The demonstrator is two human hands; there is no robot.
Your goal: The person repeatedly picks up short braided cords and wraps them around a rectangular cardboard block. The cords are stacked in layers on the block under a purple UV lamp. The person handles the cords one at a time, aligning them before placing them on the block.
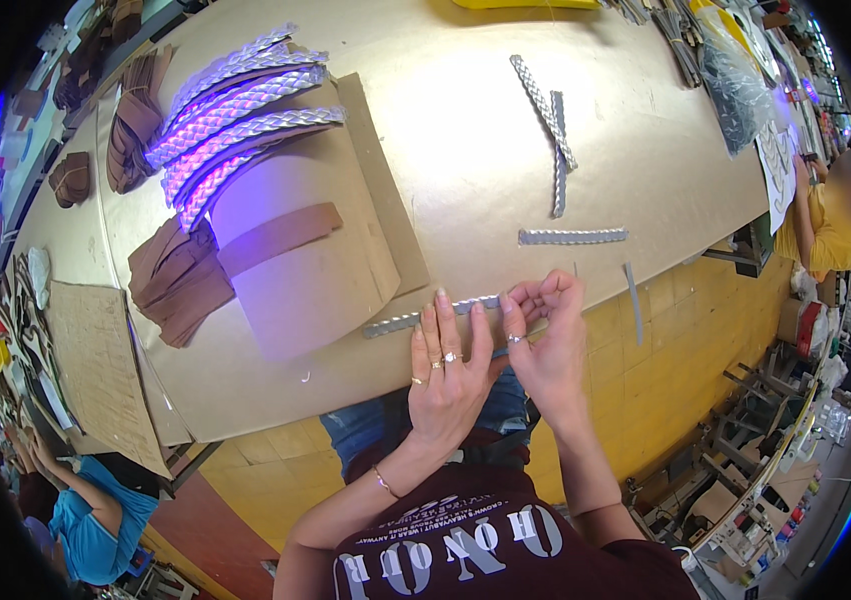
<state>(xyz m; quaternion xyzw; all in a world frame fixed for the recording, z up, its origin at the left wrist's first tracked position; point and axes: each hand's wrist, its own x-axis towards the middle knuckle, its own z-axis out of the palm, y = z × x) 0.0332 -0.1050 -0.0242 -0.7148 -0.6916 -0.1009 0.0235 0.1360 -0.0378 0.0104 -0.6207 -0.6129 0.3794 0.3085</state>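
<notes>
A narrow grey strip with a silver braided edge (395, 325) lies near the table's front edge. Across it my left hand (448, 375) rests flat, fingers stretched out and pressing it down. My right hand (550, 345) has its thumb and bent fingers closed at the strip's right end, which they partly cover. Just beyond lies another grey and silver strip (573, 237). Farther off, a silver braid (540, 105) crosses a dark grey strip (558, 190). A thin grey sliver (634, 305) hangs over the edge on the right.
On the left, silver braided straps (245, 118) and brown strips (177, 280) lie around a curved tan sheet (310, 260). A flat brown board (95, 370) is at far left. People in yellow (820, 230) and blue (105, 520) are at either side.
</notes>
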